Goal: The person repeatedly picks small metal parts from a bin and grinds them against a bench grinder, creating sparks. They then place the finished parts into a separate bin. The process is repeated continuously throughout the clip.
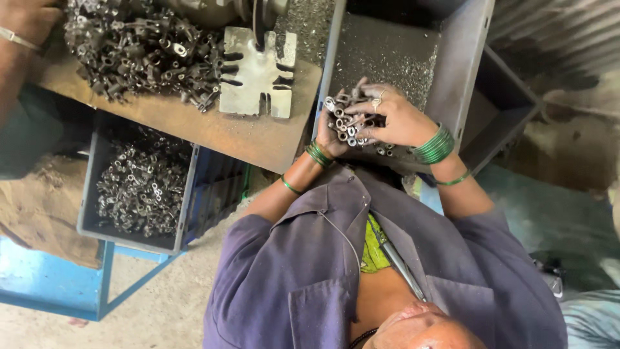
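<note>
My left hand (328,137) cups a bundle of short metal tube pieces (347,123) from below. My right hand (397,119), with a ring on one finger, lies over the bundle from the right, fingers curled on it. Green bangles sit on both wrists. The hands are held over the near edge of a grey metal bin (462,58), whose floor is strewn with fine metal chips.
A rusty table (213,132) at left carries a heap of dark metal parts (142,52) and a slotted flat metal plate (258,74). Below it a grey crate (90,194) holds more small parts, beside a blue frame (103,284). Another person's hand (26,22) is at top left.
</note>
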